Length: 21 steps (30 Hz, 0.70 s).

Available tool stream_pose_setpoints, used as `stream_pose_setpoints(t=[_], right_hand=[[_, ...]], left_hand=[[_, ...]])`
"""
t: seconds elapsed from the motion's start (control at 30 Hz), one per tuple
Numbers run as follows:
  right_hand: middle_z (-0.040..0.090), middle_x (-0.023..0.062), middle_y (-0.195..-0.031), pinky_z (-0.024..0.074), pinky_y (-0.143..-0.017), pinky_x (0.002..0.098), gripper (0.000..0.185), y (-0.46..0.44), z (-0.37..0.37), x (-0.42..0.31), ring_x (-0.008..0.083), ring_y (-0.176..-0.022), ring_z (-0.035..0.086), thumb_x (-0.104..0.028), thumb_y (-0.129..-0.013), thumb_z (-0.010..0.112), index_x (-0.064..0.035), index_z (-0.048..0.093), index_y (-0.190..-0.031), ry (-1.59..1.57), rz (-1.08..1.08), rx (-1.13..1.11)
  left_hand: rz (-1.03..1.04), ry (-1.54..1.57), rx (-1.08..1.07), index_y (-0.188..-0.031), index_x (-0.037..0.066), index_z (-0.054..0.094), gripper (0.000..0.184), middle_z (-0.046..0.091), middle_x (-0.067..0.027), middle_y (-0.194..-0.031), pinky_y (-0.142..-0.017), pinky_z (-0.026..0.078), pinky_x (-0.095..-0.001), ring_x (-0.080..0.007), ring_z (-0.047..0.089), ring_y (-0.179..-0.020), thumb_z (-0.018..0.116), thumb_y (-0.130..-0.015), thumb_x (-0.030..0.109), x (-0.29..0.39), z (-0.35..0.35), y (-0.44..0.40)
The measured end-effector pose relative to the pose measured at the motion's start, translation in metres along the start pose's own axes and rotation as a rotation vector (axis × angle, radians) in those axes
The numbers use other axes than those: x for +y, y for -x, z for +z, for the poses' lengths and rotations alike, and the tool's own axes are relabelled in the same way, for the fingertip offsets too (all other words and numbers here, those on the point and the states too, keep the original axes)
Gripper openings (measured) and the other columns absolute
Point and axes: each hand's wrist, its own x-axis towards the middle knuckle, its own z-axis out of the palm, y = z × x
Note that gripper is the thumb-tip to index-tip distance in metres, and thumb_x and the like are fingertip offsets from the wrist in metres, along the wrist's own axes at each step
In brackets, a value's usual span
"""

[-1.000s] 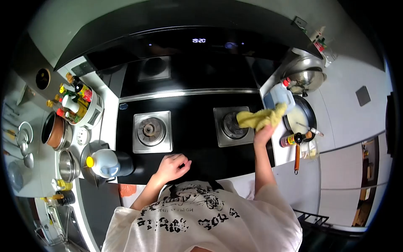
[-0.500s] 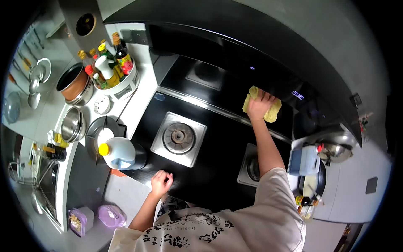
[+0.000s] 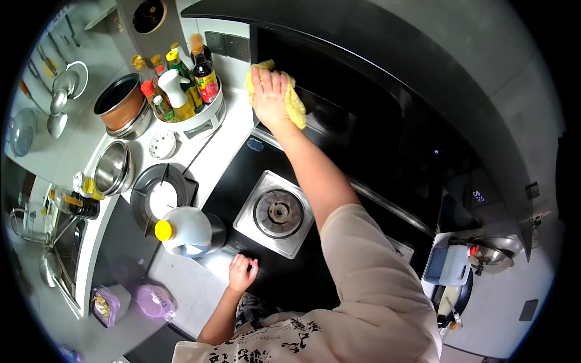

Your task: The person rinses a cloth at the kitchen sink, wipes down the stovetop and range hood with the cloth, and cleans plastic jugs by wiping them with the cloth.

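Note:
My right hand (image 3: 270,100) presses a yellow cloth (image 3: 294,107) flat against the left end of the black glossy panel (image 3: 375,139) behind the stove, its fingers spread over the cloth. Below, my left hand (image 3: 242,272) is curled above the front edge of the black cooktop (image 3: 302,278), near a large jug with a yellow cap (image 3: 190,232); nothing shows in it. Between my two arms lies the left burner (image 3: 278,213) on its square steel plate. My right sleeve mostly covers the right burner plate (image 3: 400,248).
Sauce bottles (image 3: 206,78) stand in a white rack (image 3: 209,118) on the left, beside a copper-coloured pot (image 3: 121,103), steel bowls (image 3: 113,168) and a dark pan (image 3: 143,187). On the right are a red-capped jug (image 3: 449,265) and a wok (image 3: 493,254). The range hood (image 3: 387,54) overhangs the cooktop.
My right hand has moved the yellow cloth from above the right burner leftward along the panel to its left end. The view has turned to the left. My left hand stays curled near the front edge.

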Motion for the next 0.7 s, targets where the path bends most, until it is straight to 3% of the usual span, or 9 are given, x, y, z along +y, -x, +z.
stream_pose_setpoints(t=[0.23, 0.33, 0.4, 0.43, 0.53, 0.6, 0.63, 0.67, 0.7], right_hand=[[0.043, 0.0157, -0.134, 0.0219, -0.112, 0.0460, 0.069, 0.054, -0.051, 0.068, 0.0326, -0.121, 0.042, -0.022, -0.083, 0.055, -0.0083, 0.034, -0.147, 0.013, -0.066, -0.002], [0.056, 0.0146, -0.120, 0.0422, -0.100, 0.0455, 0.060, 0.120, -0.094, 0.129, 0.0309, -0.113, 0.054, -0.023, -0.082, 0.057, -0.0102, 0.047, -0.139, 0.016, 0.208, -0.304], [0.069, 0.0102, -0.101, 0.0527, -0.089, 0.0445, 0.038, 0.170, -0.129, 0.180, 0.0297, -0.098, 0.066, -0.025, -0.083, 0.058, -0.0095, 0.068, -0.116, 0.245, -0.011, -0.174], [0.070, 0.0101, -0.106, 0.0523, -0.090, 0.0446, 0.028, 0.200, -0.136, 0.201, 0.0295, -0.099, 0.066, -0.027, -0.085, 0.058, -0.0099, 0.073, -0.101, 0.151, 0.258, -0.373], [0.068, 0.0136, -0.110, 0.0483, -0.096, 0.0444, 0.038, 0.273, -0.200, 0.272, 0.0308, -0.105, 0.064, -0.023, -0.078, 0.060, -0.0068, 0.069, -0.111, 0.465, 0.272, -0.387], [0.061, 0.0178, -0.123, 0.0443, -0.099, 0.0437, 0.053, 0.309, -0.229, 0.311, 0.0361, -0.115, 0.056, -0.018, -0.072, 0.060, -0.0069, 0.061, -0.125, 0.332, 0.533, -0.103], [0.061, 0.0184, -0.121, 0.0429, -0.099, 0.0466, 0.049, 0.307, -0.257, 0.325, 0.0372, -0.113, 0.056, -0.017, -0.075, 0.059, -0.0070, 0.062, -0.122, 0.436, 0.660, -0.346], [0.063, 0.0182, -0.115, 0.0424, -0.097, 0.0484, 0.042, 0.340, -0.250, 0.359, 0.0378, -0.108, 0.058, -0.019, -0.079, 0.057, -0.0067, 0.063, -0.119, 0.374, 0.746, 0.025], [0.063, 0.0175, -0.116, 0.0426, -0.097, 0.0480, 0.042, 0.361, -0.260, 0.381, 0.0372, -0.108, 0.058, -0.020, -0.080, 0.057, -0.0069, 0.063, -0.119, 0.417, 0.862, 0.058]], left_hand=[[0.002, 0.011, -0.024, -0.068, 0.003, 0.049, 0.021, 0.050, -0.0135, -0.068, -0.061, 0.041, -0.0437, -0.0345, 0.050, -0.065, 0.068, -0.077, 0.001, 0.005, 0.000, -0.002], [0.015, 0.012, -0.046, -0.069, 0.003, 0.048, 0.020, 0.049, -0.0138, -0.067, -0.061, 0.040, -0.0445, -0.0349, 0.050, -0.066, 0.066, -0.079, 0.002, -0.003, 0.004, 0.000], [-0.006, 0.007, -0.067, -0.070, 0.002, 0.048, 0.020, 0.048, -0.0138, -0.067, -0.059, 0.038, -0.0445, -0.0336, 0.048, -0.064, 0.064, -0.082, 0.001, -0.004, 0.004, 0.001], [-0.009, -0.009, -0.081, -0.070, 0.001, 0.048, 0.021, 0.047, -0.0136, -0.066, -0.058, 0.037, -0.0438, -0.0323, 0.047, -0.063, 0.063, -0.083, 0.001, -0.003, 0.003, 0.001], [-0.029, -0.015, -0.079, -0.069, 0.001, 0.048, 0.022, 0.047, -0.0129, -0.067, -0.056, 0.037, -0.0419, -0.0305, 0.046, -0.062, 0.063, -0.085, 0.003, -0.003, 0.004, 0.002], [-0.031, -0.006, -0.079, -0.070, 0.001, 0.048, 0.022, 0.046, -0.0129, -0.067, -0.056, 0.037, -0.0412, -0.0300, 0.046, -0.062, 0.063, -0.085, 0.003, -0.005, 0.005, 0.003], [-0.025, -0.017, -0.091, -0.070, 0.001, 0.048, 0.022, 0.046, -0.0130, -0.068, -0.057, 0.037, -0.0411, -0.0300, 0.046, -0.062, 0.063, -0.085, 0.002, -0.005, 0.004, 0.002], [-0.020, -0.030, -0.101, -0.070, 0.000, 0.047, 0.022, 0.046, -0.0131, -0.068, -0.057, 0.037, -0.0410, -0.0300, 0.046, -0.062, 0.063, -0.085, 0.002, -0.004, 0.004, 0.002], [-0.017, -0.033, -0.098, -0.070, 0.000, 0.047, 0.022, 0.045, -0.0135, -0.068, -0.057, 0.037, -0.0409, -0.0300, 0.046, -0.062, 0.063, -0.084, 0.002, -0.004, 0.005, 0.002]])
